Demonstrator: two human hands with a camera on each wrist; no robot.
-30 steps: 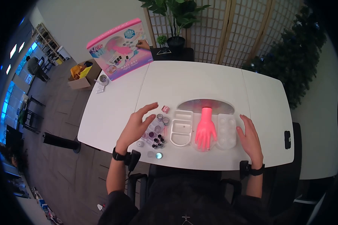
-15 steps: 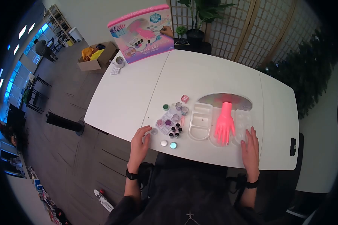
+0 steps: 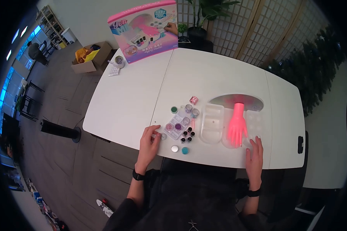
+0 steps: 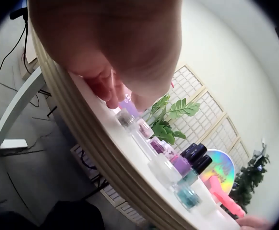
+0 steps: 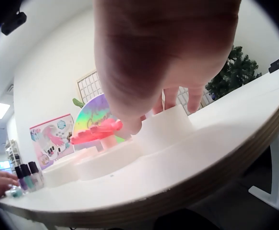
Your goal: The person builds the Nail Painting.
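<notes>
A small, round, clear container [image 3: 164, 136] sits beside the left hand [image 3: 149, 144]; a white plastic tray with round wells [image 3: 254, 122] lies flat, near end at the right hand [image 3: 254, 158].

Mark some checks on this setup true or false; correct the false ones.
1. Head view: pink model hand is right of the three-compartment tray. True.
2. The packaging box lies flat. False: the packaging box stands upright.
3. Turquoise jar is nearer the person than the green jar. True.
4. Of the hands, only the right hand holds a polish bottle. False: the right hand is at the round-welled tray; neither holds a bottle.
</notes>
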